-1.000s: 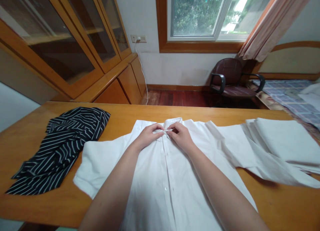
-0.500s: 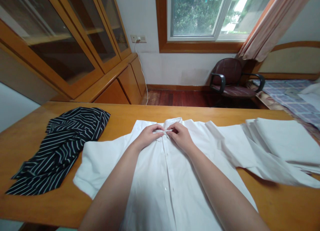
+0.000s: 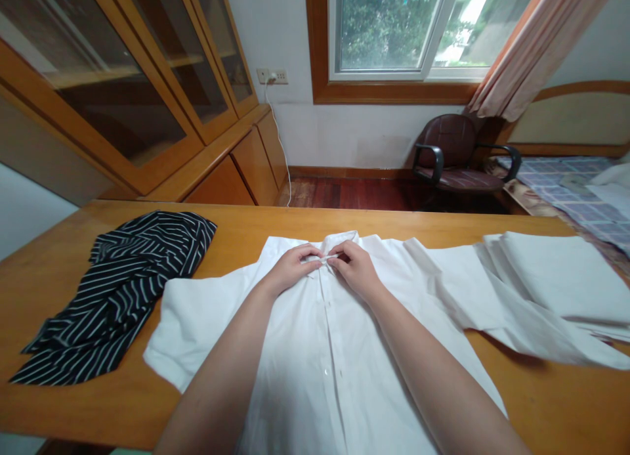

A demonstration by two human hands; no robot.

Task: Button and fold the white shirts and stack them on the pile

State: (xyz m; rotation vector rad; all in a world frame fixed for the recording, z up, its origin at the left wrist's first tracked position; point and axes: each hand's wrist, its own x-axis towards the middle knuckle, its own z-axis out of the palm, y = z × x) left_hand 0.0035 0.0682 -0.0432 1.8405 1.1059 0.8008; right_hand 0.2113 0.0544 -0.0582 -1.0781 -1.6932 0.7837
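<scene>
A white button-up shirt [image 3: 300,350] lies spread front side up on the wooden table, its collar pointing to the far edge. At the collar, my left hand [image 3: 295,266] pinches the left front edge between thumb and fingers. Close beside it, my right hand [image 3: 355,266] pinches the other front edge, and the fingertips of both hands nearly meet. The top button is hidden by the fingers. Below them the front placket runs down, slightly parted, with a small button [image 3: 325,372] and a buttonhole showing.
A crumpled black-and-white striped garment [image 3: 123,291] lies at the left of the table [image 3: 236,222]. Folded white cloth [image 3: 561,278] sits at the right, by the shirt's sleeve. Beyond the table stand a glass-door cabinet [image 3: 236,159], an office chair [image 3: 450,153] and a bed [image 3: 566,179].
</scene>
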